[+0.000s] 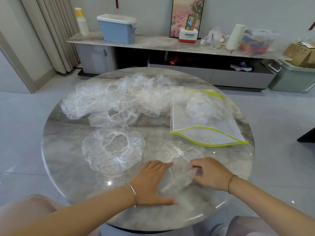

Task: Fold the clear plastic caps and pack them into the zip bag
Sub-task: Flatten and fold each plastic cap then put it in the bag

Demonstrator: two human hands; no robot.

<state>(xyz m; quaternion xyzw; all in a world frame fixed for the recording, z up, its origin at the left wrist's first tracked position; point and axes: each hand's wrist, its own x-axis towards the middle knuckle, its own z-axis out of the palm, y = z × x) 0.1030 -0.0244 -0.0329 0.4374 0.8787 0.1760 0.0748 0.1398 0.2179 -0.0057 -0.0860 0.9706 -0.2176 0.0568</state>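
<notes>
A bunched edge of the clear cap (177,178) is pinched in the curled fingers of the right hand (210,174). The left hand (153,181) is laid flat on the cap's other side, fingers straight, pressing it to the table (68,176). The cap is thus held between the two hands, its long axis roughly left to right, with a gathered rim trailing away towards the zip bag (206,130). The bag lies beyond and slightly right of the right hand, which is judged the nearer one. Green edging is seen at both its near and far ends, so the mouth cannot be placed. Crumpled clear film shows inside it. A spread cap (112,150) lies beyond the left hand, and a pile of caps (115,97) further off. The held cap's outline is hard to trace against the marble
</notes>
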